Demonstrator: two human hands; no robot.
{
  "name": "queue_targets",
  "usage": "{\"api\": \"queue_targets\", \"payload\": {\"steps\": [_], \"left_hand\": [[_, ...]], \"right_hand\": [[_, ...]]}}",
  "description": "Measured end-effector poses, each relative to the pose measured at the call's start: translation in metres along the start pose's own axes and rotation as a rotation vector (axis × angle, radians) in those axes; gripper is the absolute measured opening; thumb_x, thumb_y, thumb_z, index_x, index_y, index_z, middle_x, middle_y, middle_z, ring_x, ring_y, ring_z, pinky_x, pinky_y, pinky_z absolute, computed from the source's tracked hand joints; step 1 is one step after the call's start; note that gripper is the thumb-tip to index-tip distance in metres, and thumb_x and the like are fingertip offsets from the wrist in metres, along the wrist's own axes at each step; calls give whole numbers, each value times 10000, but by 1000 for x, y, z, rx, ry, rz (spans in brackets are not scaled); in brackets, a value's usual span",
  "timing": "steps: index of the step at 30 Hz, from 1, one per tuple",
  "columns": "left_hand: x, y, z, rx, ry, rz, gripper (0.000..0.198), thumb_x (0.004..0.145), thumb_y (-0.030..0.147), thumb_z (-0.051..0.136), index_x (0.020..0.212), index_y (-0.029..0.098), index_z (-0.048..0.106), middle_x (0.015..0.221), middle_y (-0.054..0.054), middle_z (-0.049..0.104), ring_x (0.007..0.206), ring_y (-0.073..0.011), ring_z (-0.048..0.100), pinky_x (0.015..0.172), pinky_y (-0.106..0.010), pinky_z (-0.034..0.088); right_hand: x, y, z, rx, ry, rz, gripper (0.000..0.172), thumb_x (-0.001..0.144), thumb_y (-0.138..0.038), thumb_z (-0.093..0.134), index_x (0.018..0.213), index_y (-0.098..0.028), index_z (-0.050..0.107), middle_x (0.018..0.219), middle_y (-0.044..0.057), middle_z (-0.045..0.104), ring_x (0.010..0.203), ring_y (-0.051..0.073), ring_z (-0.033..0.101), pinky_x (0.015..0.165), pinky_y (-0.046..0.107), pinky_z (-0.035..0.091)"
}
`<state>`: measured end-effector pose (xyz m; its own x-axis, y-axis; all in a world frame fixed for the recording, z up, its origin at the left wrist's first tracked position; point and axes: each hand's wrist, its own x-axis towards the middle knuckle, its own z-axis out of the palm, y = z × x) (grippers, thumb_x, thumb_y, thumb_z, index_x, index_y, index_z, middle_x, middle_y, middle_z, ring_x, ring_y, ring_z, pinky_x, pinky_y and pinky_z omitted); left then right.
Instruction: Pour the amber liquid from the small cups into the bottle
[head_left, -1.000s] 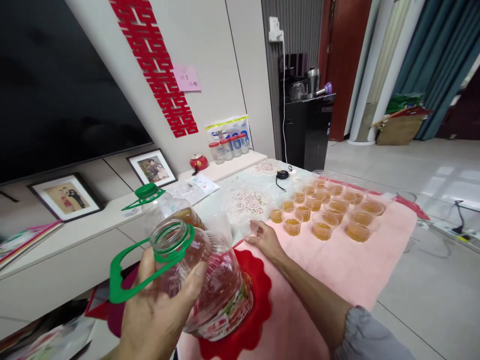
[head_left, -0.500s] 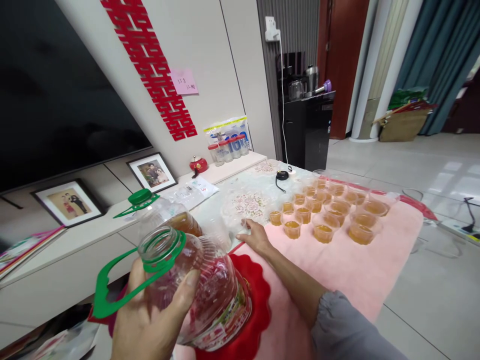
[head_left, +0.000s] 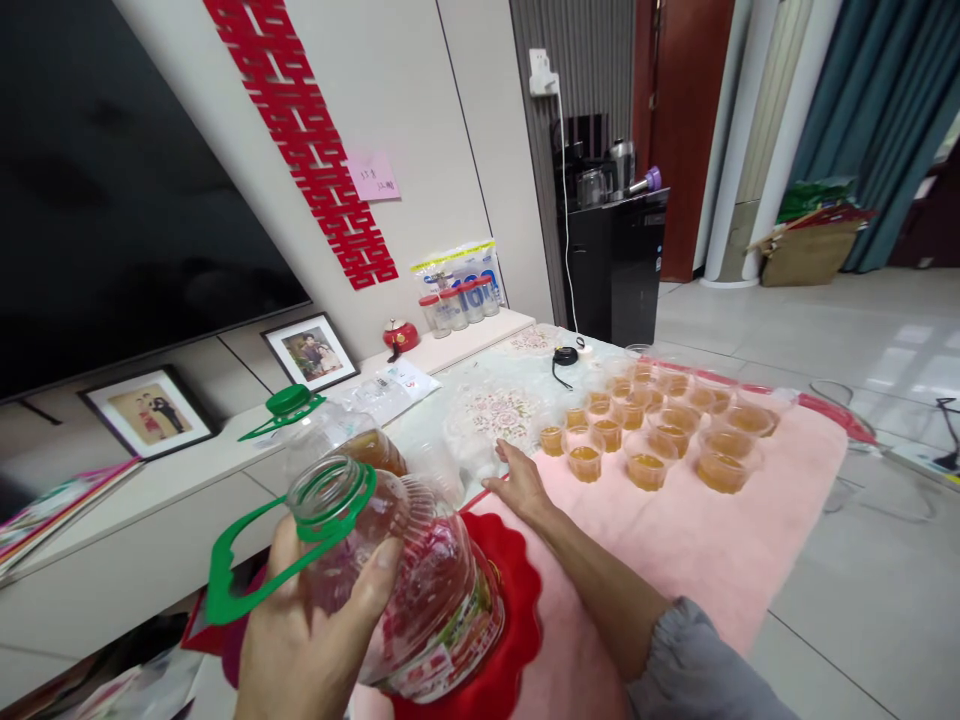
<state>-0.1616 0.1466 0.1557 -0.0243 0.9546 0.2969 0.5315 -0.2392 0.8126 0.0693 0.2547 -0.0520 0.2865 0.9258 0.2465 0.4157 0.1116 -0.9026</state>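
My left hand (head_left: pixel 322 610) is wrapped round the shoulder of a large clear plastic bottle (head_left: pixel 427 590) with a green neck ring and green carrying handle. The bottle leans, its uncapped mouth to the upper left, and its base is over a red scalloped tray (head_left: pixel 517 600). My right hand (head_left: pixel 521 490) is past the bottle, thumb and forefinger at a faint see-through plastic cup (head_left: pixel 480 455); the cup's outline is hard to make out. Left of it lie nested clear cups (head_left: pixel 439 470). A second bottle with a green cap (head_left: pixel 289 400), holding amber liquid, stands behind.
Several clear cups of amber liquid (head_left: pixel 585 460) stand in rows on a pink cloth (head_left: pixel 675 550). A black tape measure (head_left: pixel 564 356) lies at the back of the table. On the white cabinet are framed photos (head_left: pixel 311 350), red-lidded jars (head_left: pixel 454 308) and a red pot (head_left: pixel 400 336).
My right hand has shifted slightly right, away from the nested cups. My left hand still holds the bottle, which looks nearly unmoved. The view has tilted a little.
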Motion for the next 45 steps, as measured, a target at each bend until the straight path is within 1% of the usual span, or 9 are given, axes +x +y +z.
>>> {"api": "queue_targets", "payload": {"steps": [5,8,12,14,19,25,31,39,45], "left_hand": [[8,-7,-4,81,-8,24,713,729,745,744,1220,236,656,1053,-64,775,1063,-324,743,866,-378,586],[7,-3,-4,65,-21,31,735,748,735,735,1270,231,620,1069,-69,774,1078,-323,738,837,-371,585],[2,7,1,45,-5,29,705,752,715,720,1270,249,613,1142,-63,754,1118,-332,710,992,-447,549],[1,8,2,41,26,31,667,763,709,706,1246,256,625,1115,-56,756,1139,-338,703,1047,-472,517],[7,-5,-3,28,-29,31,743,736,707,763,1285,229,612,1109,-83,786,1057,-322,743,816,-370,586],[9,-13,-7,77,-36,22,813,752,769,726,1359,245,589,1178,-75,774,1076,-313,735,906,-395,563],[9,-12,-6,90,-34,-5,883,725,798,721,1410,261,571,1171,-58,795,1100,-319,748,899,-393,563],[9,-10,-2,41,-53,51,895,752,765,728,1481,285,531,1298,-73,742,1197,-324,702,1068,-454,517],[8,-9,-4,64,-53,43,882,750,780,713,1468,299,539,1311,-67,736,1187,-336,701,1051,-477,518]], "right_hand": [[-2,-2,-4,27,4,3,544,1041,-243,818,1506,-146,553,1462,140,497,1351,333,507,1183,562,446],[4,-12,-5,38,4,-37,652,1018,-243,841,1567,-158,499,1500,150,463,1379,350,478,1198,576,423],[12,-23,-3,49,-10,-122,722,1005,-255,854,1604,-171,459,1572,157,387,1413,360,440,1218,581,395],[14,-25,-2,47,-13,-130,647,1023,-264,836,1565,-156,498,1493,150,471,1353,338,503,1189,562,435],[17,-34,-14,47,68,-99,518,1033,-273,816,1466,-138,567,1250,107,593,1191,297,592,1103,526,507],[29,-91,-43,135,130,-247,747,947,-163,827,1588,-148,445,1355,117,571,1185,260,599,1006,384,556],[39,-139,-31,103,-9,-382,882,837,-118,916,1589,-134,455,1278,80,617,1165,228,611,1064,366,520],[44,-123,-5,-34,-97,-346,538,950,-252,891,1389,-123,607,1227,101,598,1182,301,585,1093,511,502],[39,-117,3,117,-49,-340,833,928,-170,869,1627,-163,416,1242,88,602,1143,267,607,1072,456,520]]}}
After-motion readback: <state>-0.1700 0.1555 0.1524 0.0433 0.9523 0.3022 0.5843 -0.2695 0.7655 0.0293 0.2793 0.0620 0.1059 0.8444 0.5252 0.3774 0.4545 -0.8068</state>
